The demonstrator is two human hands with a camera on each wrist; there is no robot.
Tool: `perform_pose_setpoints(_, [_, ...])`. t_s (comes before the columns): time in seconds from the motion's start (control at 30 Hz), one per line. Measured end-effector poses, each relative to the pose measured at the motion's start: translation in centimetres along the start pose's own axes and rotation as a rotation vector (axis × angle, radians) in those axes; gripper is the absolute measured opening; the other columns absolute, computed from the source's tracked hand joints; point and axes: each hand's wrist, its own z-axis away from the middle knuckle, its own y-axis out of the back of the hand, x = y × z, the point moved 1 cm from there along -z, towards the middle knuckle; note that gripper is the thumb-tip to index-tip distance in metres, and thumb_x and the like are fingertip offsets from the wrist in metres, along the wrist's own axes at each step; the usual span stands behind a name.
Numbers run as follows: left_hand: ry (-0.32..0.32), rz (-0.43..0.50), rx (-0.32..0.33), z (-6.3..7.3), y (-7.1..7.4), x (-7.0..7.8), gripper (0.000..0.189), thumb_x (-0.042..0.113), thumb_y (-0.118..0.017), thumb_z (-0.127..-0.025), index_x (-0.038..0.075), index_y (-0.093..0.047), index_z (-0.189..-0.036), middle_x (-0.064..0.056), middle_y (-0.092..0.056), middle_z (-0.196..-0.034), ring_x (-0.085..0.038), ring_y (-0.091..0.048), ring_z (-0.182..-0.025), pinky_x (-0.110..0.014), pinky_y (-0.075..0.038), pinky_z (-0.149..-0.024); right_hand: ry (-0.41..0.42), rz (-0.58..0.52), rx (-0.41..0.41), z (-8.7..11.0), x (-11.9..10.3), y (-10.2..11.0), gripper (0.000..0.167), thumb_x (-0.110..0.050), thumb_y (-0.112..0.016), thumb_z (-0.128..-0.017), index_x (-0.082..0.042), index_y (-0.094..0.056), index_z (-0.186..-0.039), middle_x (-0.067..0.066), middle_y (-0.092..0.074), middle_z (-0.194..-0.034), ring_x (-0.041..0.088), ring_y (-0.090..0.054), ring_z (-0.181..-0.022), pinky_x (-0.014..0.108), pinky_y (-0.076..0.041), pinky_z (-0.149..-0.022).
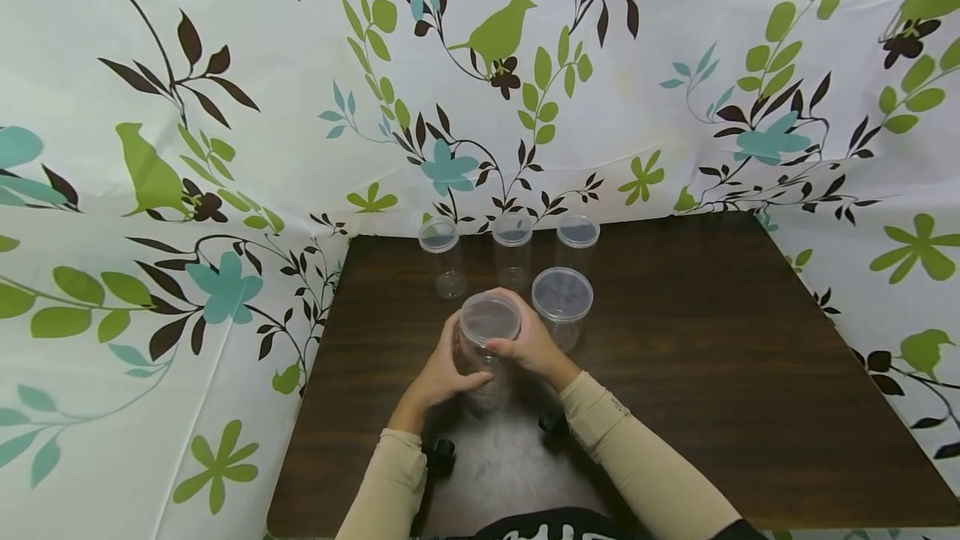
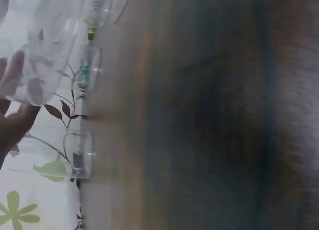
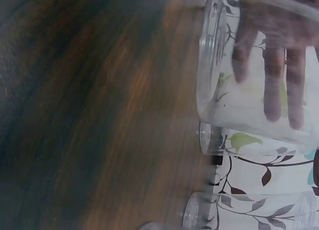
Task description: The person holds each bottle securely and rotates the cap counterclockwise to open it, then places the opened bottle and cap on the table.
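Your left hand and right hand clasp one clear jar together, near four others.

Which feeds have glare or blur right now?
Head view: fairly crisp, though a pale sheen washes the near side of the dark wood-grain tabletop; left wrist view: turned sideways, the tabletop badly smeared, another sheen at the right edge, the held clear lidded jar washed out; right wrist view: also sideways, wood grain soft and streaky, small highlights on the jar's base.
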Motion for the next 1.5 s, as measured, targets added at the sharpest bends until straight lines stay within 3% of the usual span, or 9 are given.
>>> perform_pose_setpoints(0.3, [0.036,-0.037,0.124,0.0,-1.0,0.2,0.125,-0.002,-0.098,-0.055,0.010,-0.025,-0.156,-0.012,-0.042,-0.153,-0.025,-0.040,-0.139,-0.032,-0.030,-0.116,0.021,0.031,0.094,0.0,0.2,-0.7,0.105,-0.070,-0.081,-0.069,-0.003,-0.048,-0.143,0.016,-0.057,-0.135,0.023,-0.054,-0.117,0.030,-0.044,-0.099])
perform_pose_setpoints(0.57, [0.033,-0.166,0.278,0.0,-1.3,0.0,0.110,0.017,-0.097,-0.062,0.013,-0.034,-0.153,-0.011,-0.053,-0.145,-0.028,-0.052,-0.129,-0.050,-0.041,-0.107,-0.053,0.052,0.191,0.4,0.1,-1.8,0.129,-0.078,-0.079,-0.059,-0.003,-0.035,-0.154,0.020,-0.049,-0.147,0.032,-0.050,-0.127,0.032,-0.039,-0.104])
perform_pose_setpoints(0.73, [0.017,-0.244,0.332,-0.2,-1.4,-0.2,0.110,0.027,-0.098,-0.062,0.017,-0.036,-0.152,-0.010,-0.054,-0.145,-0.029,-0.054,-0.128,-0.054,-0.043,-0.105,-0.052,0.038,0.240,0.3,-0.1,-2.5,0.136,-0.068,-0.086,-0.060,0.003,-0.022,-0.157,0.027,-0.040,-0.153,0.044,-0.042,-0.135,0.048,-0.033,-0.112])
perform_pose_setpoints(0.87, [0.019,-0.287,0.355,-0.1,-1.5,-0.4,0.110,0.029,-0.096,-0.061,0.013,-0.037,-0.151,-0.014,-0.056,-0.142,-0.031,-0.056,-0.125,-0.055,-0.045,-0.103,-0.101,0.066,0.265,0.3,-0.3,-2.8,0.121,-0.054,-0.092,-0.066,-0.003,-0.029,-0.156,0.017,-0.049,-0.149,0.032,-0.048,-0.131,0.048,-0.035,-0.110])
perform_pose_setpoints(1.07, [0.029,-0.299,0.355,-0.1,-1.4,-0.3,0.110,0.030,-0.096,-0.060,0.012,-0.038,-0.151,-0.016,-0.058,-0.140,-0.032,-0.058,-0.123,-0.054,-0.046,-0.102,-0.087,0.098,0.285,0.2,-0.7,-2.7,0.087,-0.030,-0.093,-0.070,-0.004,-0.050,-0.141,0.013,-0.060,-0.134,0.028,-0.056,-0.118,0.045,-0.043,-0.102])
perform_pose_setpoints(1.37, [0.030,-0.278,0.263,-0.3,-0.9,0.3,0.109,0.027,-0.095,-0.062,0.015,-0.038,-0.153,-0.011,-0.060,-0.137,-0.029,-0.059,-0.121,-0.050,-0.047,-0.101,-0.058,0.053,0.199,0.0,-1.4,-1.8,0.081,-0.012,-0.089,-0.073,0.004,-0.048,-0.141,0.021,-0.058,-0.134,0.028,-0.055,-0.118,0.034,-0.044,-0.100])
perform_pose_setpoints(1.43, [0.044,-0.252,0.238,-0.3,-0.8,0.2,0.105,0.023,-0.095,-0.063,0.014,-0.039,-0.152,-0.011,-0.062,-0.134,-0.027,-0.060,-0.117,-0.048,-0.048,-0.099,-0.029,0.045,0.164,0.0,-1.5,-1.6,0.081,-0.017,-0.090,-0.075,0.006,-0.047,-0.140,0.022,-0.058,-0.133,0.027,-0.056,-0.116,0.033,-0.045,-0.098])
perform_pose_setpoints(1.5, [0.065,-0.220,0.198,-0.1,-0.6,1.5,0.101,0.017,-0.094,-0.065,0.010,-0.040,-0.151,-0.013,-0.062,-0.133,-0.027,-0.060,-0.115,-0.045,-0.048,-0.098,-0.017,0.029,0.119,0.0,-1.6,-1.3,0.084,-0.026,-0.091,-0.075,0.005,-0.047,-0.140,0.021,-0.058,-0.133,0.028,-0.056,-0.116,0.033,-0.046,-0.098])
